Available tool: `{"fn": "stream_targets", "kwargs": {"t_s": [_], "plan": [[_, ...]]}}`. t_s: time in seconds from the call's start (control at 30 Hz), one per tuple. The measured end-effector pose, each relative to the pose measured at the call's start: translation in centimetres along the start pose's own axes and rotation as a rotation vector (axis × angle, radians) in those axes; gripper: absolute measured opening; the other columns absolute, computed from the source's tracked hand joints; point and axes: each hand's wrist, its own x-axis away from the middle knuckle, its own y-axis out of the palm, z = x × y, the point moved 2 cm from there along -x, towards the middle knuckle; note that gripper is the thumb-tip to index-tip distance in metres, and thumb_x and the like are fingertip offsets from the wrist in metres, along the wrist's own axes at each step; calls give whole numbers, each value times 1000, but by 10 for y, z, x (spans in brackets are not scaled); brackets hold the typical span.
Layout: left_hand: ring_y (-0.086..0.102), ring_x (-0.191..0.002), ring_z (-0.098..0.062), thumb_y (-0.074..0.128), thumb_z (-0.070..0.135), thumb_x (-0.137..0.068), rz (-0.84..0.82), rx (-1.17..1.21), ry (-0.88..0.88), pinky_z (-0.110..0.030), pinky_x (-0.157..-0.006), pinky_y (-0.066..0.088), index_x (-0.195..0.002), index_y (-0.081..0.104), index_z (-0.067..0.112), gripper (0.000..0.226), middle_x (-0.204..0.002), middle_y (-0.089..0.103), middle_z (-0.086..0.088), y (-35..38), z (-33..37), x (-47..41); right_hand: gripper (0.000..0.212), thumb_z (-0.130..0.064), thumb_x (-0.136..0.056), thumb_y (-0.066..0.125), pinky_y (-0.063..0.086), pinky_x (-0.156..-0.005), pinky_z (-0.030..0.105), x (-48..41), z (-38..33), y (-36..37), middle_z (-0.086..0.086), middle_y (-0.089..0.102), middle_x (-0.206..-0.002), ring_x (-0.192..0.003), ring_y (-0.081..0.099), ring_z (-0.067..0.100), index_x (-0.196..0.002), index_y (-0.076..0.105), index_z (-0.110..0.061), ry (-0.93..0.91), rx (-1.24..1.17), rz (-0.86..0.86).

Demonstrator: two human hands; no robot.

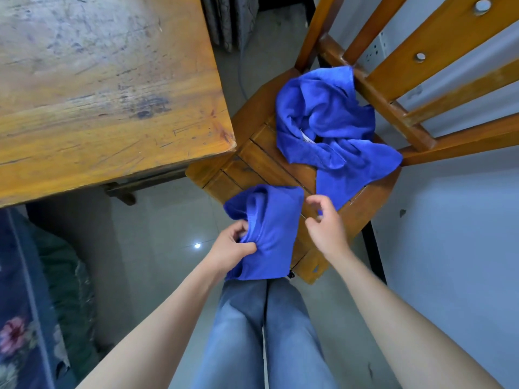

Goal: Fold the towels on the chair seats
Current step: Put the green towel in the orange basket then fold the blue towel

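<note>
The left hand (233,248) grips a partly folded blue cloth towel (273,220) by its left edge, at the near edge of the slatted wooden chair seat (261,161). The right hand (325,226) hovers just right of it, fingers loosely curled and holding nothing. A crumpled blue cloth towel (328,116) lies farther back on the seat, right of the worn wooden desk (98,80).

Slatted wooden chair seat (269,164): crumpled towel (331,119) on it against backrest (393,108), corner trailing forward. Folded towel (269,234) over front corner, unclear if resting. Chair on tiled floor (157,220).
</note>
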Motion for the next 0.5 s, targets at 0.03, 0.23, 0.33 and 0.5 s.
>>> {"fn": "stream_targets", "kwargs": {"t_s": [0.03,0.23,0.33,0.5], "plan": [[56,-62,-7,52,-4,-59,-75,20,7,-16,-60,45,-89,53,0,30,-71,61,4,5,2,-1,50,6,-79,49,35,-93,23,-5,0,-12,-10,48,-117,-110,43,8,-121,50,-21,-41,29,12],[58,-86,-27,59,3,-53,143,183,-204,-39,-80,49,-92,56,12,40,-103,61,-12,10,-5,-24,64,-7,-80,55,28,-103,31,-29,16,-38,3,47,-129,-127,35,21,-137,37,-30,-72,462,-193],[53,-88,-26,59,2,-79,452,-105,-275,-25,-62,46,-114,54,7,35,-111,58,-11,-4,-11,-30,62,-12,-84,52,26,-101,34,-36,23,-28,-2,45,-135,-128,31,21,-141,31,-27,-106,685,-257],[52,-111,-29,57,17,-85,513,-502,-24,-39,-93,45,-127,47,18,43,-126,52,-8,-11,2,-45,60,-24,-87,55,27,-103,37,-53,22,-23,-2,41,-140,-129,31,24,-142,32,-23,-92,722,-207]]}}
